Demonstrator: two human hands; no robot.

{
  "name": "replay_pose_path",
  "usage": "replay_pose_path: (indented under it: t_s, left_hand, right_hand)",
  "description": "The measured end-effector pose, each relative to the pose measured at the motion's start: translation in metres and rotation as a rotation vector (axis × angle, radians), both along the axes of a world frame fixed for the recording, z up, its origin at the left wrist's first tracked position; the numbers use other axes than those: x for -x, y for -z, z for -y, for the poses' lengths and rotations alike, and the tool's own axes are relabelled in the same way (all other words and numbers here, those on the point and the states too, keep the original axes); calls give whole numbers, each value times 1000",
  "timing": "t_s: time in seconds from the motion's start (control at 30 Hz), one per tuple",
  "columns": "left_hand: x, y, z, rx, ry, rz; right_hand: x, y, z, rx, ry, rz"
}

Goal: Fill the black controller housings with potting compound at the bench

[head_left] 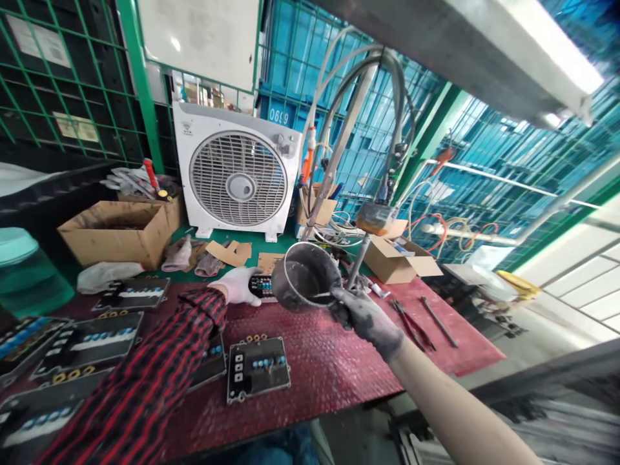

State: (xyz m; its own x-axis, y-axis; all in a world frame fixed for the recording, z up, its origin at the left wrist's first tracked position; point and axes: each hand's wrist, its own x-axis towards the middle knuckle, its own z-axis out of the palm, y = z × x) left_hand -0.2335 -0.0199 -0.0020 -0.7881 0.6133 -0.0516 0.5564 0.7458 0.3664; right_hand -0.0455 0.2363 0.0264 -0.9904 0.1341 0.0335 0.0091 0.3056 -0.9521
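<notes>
My right hand (363, 318), in a stained grey glove, is closed round the handle side of a dark metal pot (304, 274). The pot is tilted, its open mouth turned partly toward me, and its inside looks dark and coated. In a white glove, my left hand (239, 286) grips the left end of a circuit board module (263, 286) with a row of blue parts. That module is behind the pot, which hides its right end. Nearer to me on the red mat lies another black-cased module (259, 367) with blue parts and brass rings.
More modules (92, 339) lie on the red mat (334, 371) at left, near a teal-lidded jar (29, 274). A box fan (237, 174) stands behind, beside cardboard boxes (113, 232). Pliers (414, 326) and a metal rod (438, 321) lie right; a hose-fed nozzle (358, 261) stands behind the pot.
</notes>
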Motion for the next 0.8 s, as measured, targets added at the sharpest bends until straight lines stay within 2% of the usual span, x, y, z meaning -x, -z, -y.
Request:
replay_pose_path:
  t_s: [0.13, 0.27, 0.33, 0.4, 0.5, 0.57, 0.67, 0.8]
  left_hand:
    - [-27, -24, -13, -23, -12, 7]
    - [-83, -44, -35, -90, 94, 76]
    - [-113, -42, -51, -69, 120, 97]
    - [-141, -30, -67, -28, 139, 88]
    - [-172, -8, -88, 80, 170, 66]
    - [-185, 0, -95, 149, 164, 35]
    - [-191, -7, -88, 189, 140, -32]
    - [-180, -27, -49, 302, 66, -52]
  right_hand:
    - [-5, -22, -17, -41, 69, -112]
    - [-15, -39, -35, -115, 89, -154]
    - [-21, -43, -40, -91, 101, -152]
    - [-29, -43, -42, -70, 111, -146]
    - [-40, -35, -42, -79, 114, -133]
    - [-47, -26, -41, -66, 149, -94]
    - [-53, -5, -41, 16, 247, -20]
    - [-53, 28, -43, 117, 365, -23]
